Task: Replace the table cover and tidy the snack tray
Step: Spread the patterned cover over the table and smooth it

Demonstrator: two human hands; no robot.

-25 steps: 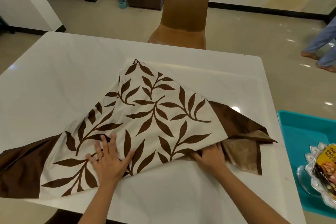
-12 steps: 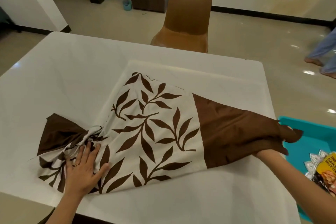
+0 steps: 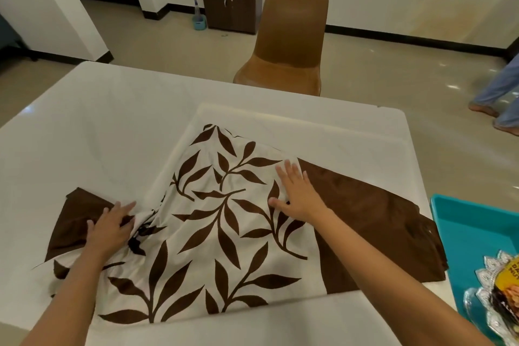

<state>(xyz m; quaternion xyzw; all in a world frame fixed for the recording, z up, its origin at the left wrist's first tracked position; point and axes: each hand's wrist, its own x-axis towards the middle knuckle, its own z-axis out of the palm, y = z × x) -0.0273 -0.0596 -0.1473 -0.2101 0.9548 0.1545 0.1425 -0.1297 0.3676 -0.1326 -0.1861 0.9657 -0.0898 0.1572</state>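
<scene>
On the white table (image 3: 84, 126) the leaf-printed table cover (image 3: 213, 222) is laid, bunched under the left hand (image 3: 108, 229); whether it is gripped cannot be told. The right hand (image 3: 297, 194) is pressed flat on it, fingers straight. A teal tray (image 3: 471, 227) is seen just beside.

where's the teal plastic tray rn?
Head view, far right: the teal plastic tray sits beyond the white table's right edge, next to the brown border of the leaf-print cloth, with a silver-rimmed snack dish in it.
</scene>
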